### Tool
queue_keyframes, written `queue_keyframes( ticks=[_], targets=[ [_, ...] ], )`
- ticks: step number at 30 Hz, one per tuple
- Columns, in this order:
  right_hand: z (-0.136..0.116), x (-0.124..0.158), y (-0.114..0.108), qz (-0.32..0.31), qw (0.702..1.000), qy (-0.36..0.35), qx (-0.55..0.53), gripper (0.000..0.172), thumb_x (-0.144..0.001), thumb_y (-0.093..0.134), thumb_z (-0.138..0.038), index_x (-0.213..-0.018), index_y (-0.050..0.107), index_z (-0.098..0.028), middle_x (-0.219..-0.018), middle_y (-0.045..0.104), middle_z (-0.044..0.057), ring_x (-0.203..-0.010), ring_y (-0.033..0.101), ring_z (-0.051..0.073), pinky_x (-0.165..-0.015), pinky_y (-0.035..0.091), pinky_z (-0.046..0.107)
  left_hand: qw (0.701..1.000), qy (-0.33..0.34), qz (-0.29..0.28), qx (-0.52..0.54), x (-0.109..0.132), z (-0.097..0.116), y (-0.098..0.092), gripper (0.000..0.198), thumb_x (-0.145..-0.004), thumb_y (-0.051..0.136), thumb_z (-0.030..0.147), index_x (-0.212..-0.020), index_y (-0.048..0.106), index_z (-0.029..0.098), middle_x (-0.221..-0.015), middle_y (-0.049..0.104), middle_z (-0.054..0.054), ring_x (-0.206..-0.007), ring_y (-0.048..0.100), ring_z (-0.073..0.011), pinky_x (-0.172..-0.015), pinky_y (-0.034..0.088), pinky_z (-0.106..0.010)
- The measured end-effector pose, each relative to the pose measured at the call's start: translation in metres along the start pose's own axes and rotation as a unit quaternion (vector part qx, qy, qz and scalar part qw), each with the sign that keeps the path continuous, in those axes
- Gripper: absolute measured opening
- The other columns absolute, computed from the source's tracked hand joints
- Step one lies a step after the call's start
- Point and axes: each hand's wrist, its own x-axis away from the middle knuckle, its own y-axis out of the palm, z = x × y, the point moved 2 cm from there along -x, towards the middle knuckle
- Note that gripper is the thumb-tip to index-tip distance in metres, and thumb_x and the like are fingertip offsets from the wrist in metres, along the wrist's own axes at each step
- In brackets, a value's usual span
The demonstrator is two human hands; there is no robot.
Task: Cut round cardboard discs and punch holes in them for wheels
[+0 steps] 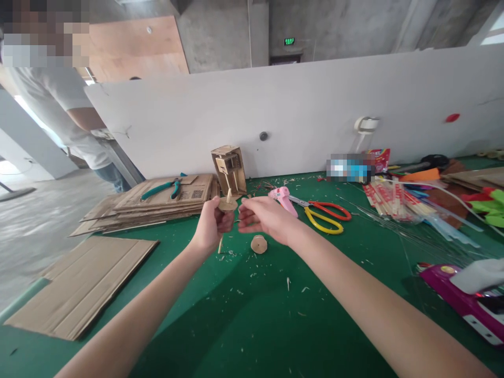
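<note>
My left hand is closed on a cardboard disc, pinching its edge between thumb and fingers. A thin wooden stick stands up through the disc, and a light stick end shows below the hand. Just to the right, my right hand is open with its fingers loosely curved, apart from the disc. On the table under the hands lies a small round cardboard wheel. Behind them stands an upright cardboard box with sticks and smaller pieces inside.
Stacked cardboard carries teal-handled cutters; a loose sheet lies nearer. Right of my hands are a pink glue gun, scissors, packaged sticks and a purple device. A person stands beyond the white partition.
</note>
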Motion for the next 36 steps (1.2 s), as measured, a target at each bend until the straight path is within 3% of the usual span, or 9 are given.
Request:
queue_keyframes(
  ticks=[2,4,6,10,15,20,23,32,36],
  targets=[
    [0.002,0.003,-0.009,0.005,0.967,-0.018,0.256,0.029,-0.095,0.034,-0.034,-0.088,0.057,-0.017,-0.088,0.064,0.009,-0.075,0.064,0.018,-0.065,0.053,0.032,0.999,0.005,-0.04,0.011,-0.001,0.002,0.0,0.04,-0.082,0.039,0.042,-0.05,0.038,0.017,-0.045,0.028,0.005,-0.036,0.022,-0.0045,-0.035,0.019,-0.017],
    [0.006,0.007,-0.012,-0.054,0.86,-0.016,0.507,0.024,-0.089,0.047,-0.037,-0.09,0.06,-0.017,-0.095,0.063,0.011,-0.09,0.062,0.026,-0.07,0.05,0.037,0.998,0.009,-0.053,0.026,-0.001,0.004,-0.002,0.041,-0.083,0.037,0.044,-0.052,0.04,0.017,-0.047,0.03,0.005,-0.037,0.022,-0.0048,-0.036,0.019,-0.017],
    [0.01,0.012,-0.01,-0.125,0.787,0.006,0.604,0.03,-0.072,0.069,-0.036,-0.094,0.063,-0.017,-0.105,0.061,0.013,-0.101,0.057,0.033,-0.07,0.048,0.037,0.998,0.012,-0.057,0.037,-0.001,0.005,-0.004,0.039,-0.082,0.037,0.043,-0.055,0.044,0.016,-0.049,0.032,0.004,-0.038,0.025,-0.0052,-0.036,0.021,-0.017],
    [0.01,0.018,-0.004,-0.183,0.744,0.001,0.643,0.027,-0.073,0.065,-0.016,-0.1,0.064,-0.017,-0.108,0.059,0.011,-0.104,0.055,0.029,-0.063,0.043,0.029,0.998,0.016,-0.055,0.04,0.0,0.005,-0.007,0.035,-0.078,0.041,0.042,-0.058,0.051,0.015,-0.051,0.033,0.003,-0.04,0.029,-0.0061,-0.038,0.023,-0.018],
    [0.008,0.016,-0.009,-0.164,0.766,-0.028,0.621,0.016,-0.078,0.062,-0.023,-0.094,0.064,-0.019,-0.108,0.06,0.009,-0.089,0.06,0.023,-0.055,0.037,0.027,0.997,0.01,-0.062,0.04,0.0,0.004,-0.007,0.033,-0.075,0.041,0.04,-0.059,0.053,0.014,-0.051,0.035,0.002,-0.041,0.028,-0.0065,-0.039,0.022,-0.019],
    [0.012,0.009,-0.009,-0.108,0.823,-0.12,0.545,0.041,-0.077,0.064,-0.049,-0.106,0.06,-0.02,-0.111,0.061,0.01,-0.098,0.058,0.026,-0.06,0.04,0.029,0.996,0.011,-0.072,0.055,0.0,0.006,-0.008,0.028,-0.072,0.043,0.038,-0.058,0.052,0.014,-0.052,0.034,0.002,-0.041,0.027,-0.006,-0.039,0.021,-0.019],
    [0.019,0.008,-0.009,-0.151,0.799,-0.081,0.576,0.043,-0.076,0.066,-0.041,-0.11,0.059,-0.016,-0.118,0.056,0.015,-0.11,0.052,0.032,-0.061,0.04,0.03,0.996,0.004,-0.071,0.06,0.001,0.006,-0.008,0.021,-0.068,0.045,0.032,-0.058,0.051,0.014,-0.052,0.035,0.002,-0.042,0.028,-0.0059,-0.04,0.022,-0.019],
    [0.025,0.005,-0.018,-0.158,0.816,-0.07,0.551,0.01,-0.079,0.052,-0.017,-0.077,0.062,-0.017,-0.099,0.061,0.009,-0.071,0.059,0.018,-0.053,0.035,0.028,0.993,0.056,-0.093,-0.053,-0.002,-0.006,-0.008,0.01,-0.071,0.053,0.018,-0.062,0.052,0.014,-0.053,0.032,0.005,-0.044,0.024,-0.005,-0.042,0.018,-0.019],
    [0.011,0.002,-0.035,-0.123,0.905,-0.124,0.388,0.016,-0.081,0.055,-0.021,-0.096,0.063,-0.02,-0.103,0.065,0.006,-0.086,0.06,0.017,-0.066,0.045,0.027,0.988,0.066,-0.104,-0.094,-0.001,-0.006,-0.01,0.014,-0.075,0.054,0.021,-0.063,0.055,0.014,-0.053,0.03,0.006,-0.045,0.023,-0.0054,-0.042,0.015,-0.021]
  ],
)
